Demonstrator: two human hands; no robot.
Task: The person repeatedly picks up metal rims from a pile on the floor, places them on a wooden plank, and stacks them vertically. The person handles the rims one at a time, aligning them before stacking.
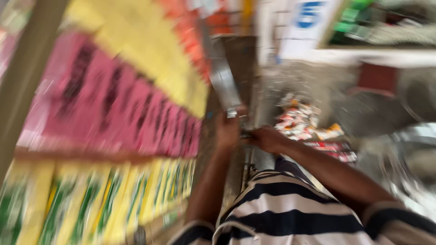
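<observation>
The view is strongly motion-blurred; fine detail cannot be resolved.

Shelving [27, 81] fills the left half of the view. The upper tier carries a row of yellow packets [141, 41]. The middle tier carries a row of pink packets [113, 109] with dark markings. The lower tier carries a row of yellow-and-green packets [91, 204].

The person's torso occupies the lower centre, clothed in a navy-and-white striped shirt [286, 213]. Both forearms extend upward from it toward the centre of the view.

A long silver metal strip [222, 77] runs from the top centre down to the hands, beside the edge of the shelving. Its lower end meets the left hand [227, 131], which is closed around it; the grip is wrapped on the strip's lower end.

The right hand [268, 138] sits just beside the left hand, touching or nearly touching it. Its fingers are curled toward a small dark object between the hands; whether the grip is pinching that object cannot be told.

A heap of red-and-white small packets [302, 122] lies on the grey floor [318, 81] to the right of the hands.
</observation>
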